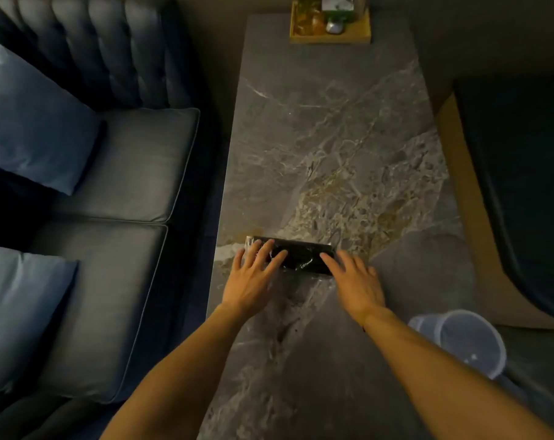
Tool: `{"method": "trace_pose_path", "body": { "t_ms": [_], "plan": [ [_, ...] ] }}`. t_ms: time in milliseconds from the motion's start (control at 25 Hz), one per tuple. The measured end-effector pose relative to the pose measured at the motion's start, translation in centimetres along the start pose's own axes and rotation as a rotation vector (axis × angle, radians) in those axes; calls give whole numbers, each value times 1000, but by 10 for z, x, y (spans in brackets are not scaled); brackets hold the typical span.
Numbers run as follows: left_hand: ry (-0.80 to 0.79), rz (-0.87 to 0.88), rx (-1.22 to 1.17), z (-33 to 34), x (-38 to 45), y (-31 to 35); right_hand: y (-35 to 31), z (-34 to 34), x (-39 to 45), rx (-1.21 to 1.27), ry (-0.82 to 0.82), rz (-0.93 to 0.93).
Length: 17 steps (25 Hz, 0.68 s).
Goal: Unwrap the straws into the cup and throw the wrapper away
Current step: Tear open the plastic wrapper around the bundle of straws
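A pack of black straws in clear shiny wrapper (pixel 304 256) lies flat on the grey marble table (pixel 326 147), near its left edge. My left hand (pixel 253 277) rests with spread fingers on the pack's left end. My right hand (pixel 355 281) lies flat with its fingertips touching the pack's right end. Neither hand grips the pack. A clear plastic cup (pixel 469 341) stands at the table's right edge, close to my right forearm, and looks empty.
A dark blue sofa (pixel 117 166) with two blue cushions (pixel 31 119) runs along the table's left side. A wooden tray (pixel 329 27) with bottles sits at the table's far end. Another dark seat (pixel 523 185) lies to the right.
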<state>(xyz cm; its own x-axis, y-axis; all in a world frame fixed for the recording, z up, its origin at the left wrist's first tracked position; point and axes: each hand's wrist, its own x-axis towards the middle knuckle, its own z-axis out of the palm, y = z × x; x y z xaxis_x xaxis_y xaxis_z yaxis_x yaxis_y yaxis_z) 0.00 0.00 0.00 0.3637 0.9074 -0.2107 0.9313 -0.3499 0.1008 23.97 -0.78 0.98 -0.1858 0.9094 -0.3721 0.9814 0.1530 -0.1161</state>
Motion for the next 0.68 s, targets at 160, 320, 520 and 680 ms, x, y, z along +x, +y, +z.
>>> {"method": "trace_pose_path", "body": {
  "t_ms": [160, 320, 520, 680],
  "plan": [
    [-49, -25, 37, -2, 28, -2, 0, 1, 27, -29, -29, -10],
    [-115, -45, 30, 5, 36, -2, 8, 10, 37, -37, -30, -58],
    [-93, -70, 103, 7, 38, 4, 12, 16, 30, 109, 1, -62],
    [-121, -127, 88, 5, 28, 9, 10, 11, 14, 391, 34, -39]
  ]
}}
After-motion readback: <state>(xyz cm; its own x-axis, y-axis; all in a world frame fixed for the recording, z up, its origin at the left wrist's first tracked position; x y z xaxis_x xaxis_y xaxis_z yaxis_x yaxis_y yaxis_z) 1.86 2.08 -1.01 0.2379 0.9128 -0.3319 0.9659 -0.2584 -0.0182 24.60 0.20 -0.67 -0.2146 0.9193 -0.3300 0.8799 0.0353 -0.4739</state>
